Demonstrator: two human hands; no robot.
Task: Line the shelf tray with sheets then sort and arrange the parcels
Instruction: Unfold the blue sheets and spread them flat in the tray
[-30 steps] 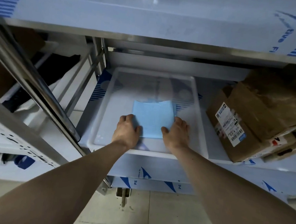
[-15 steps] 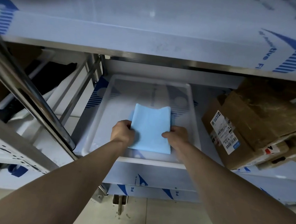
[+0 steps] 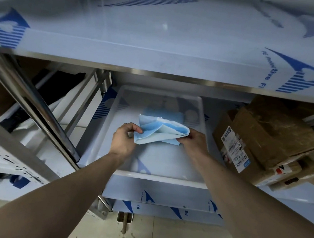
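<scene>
Two hands, left hand [image 3: 123, 141] and right hand [image 3: 193, 143], pinch blue sheets [image 3: 160, 131] over one tray [image 3: 158, 176].

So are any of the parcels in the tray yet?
No, the tray holds only blue sheets, which the left hand and right hand are pinching, while the brown parcels sit beside it on the shelf.

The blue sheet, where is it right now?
In the head view the blue sheet is held folded between the left hand and right hand, over the middle of the white tray, left of the cardboard parcels.
</scene>
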